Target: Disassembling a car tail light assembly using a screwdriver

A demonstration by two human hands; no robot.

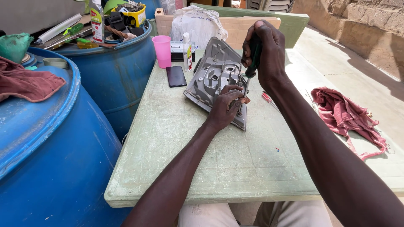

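A grey plastic lamp housing [212, 75] lies tilted on the pale green table [202, 159], its ribbed back facing up. My left hand [225, 107] grips the housing's near right edge and steadies the screwdriver's metal shaft with its fingertips. My right hand [263, 52] is closed around the dark green handle of a screwdriver [251, 67], held nearly upright with its tip down at the housing's edge. A small red-handled screwdriver [267, 98] lies on the table just right of the housing.
A black phone [176, 76], a pink cup [162, 51], a small bottle [187, 52] and a white plastic bag [197, 23] sit at the table's far end. Two blue barrels [63, 138] stand left, carrying tools and rags. A red cloth [345, 113] lies right.
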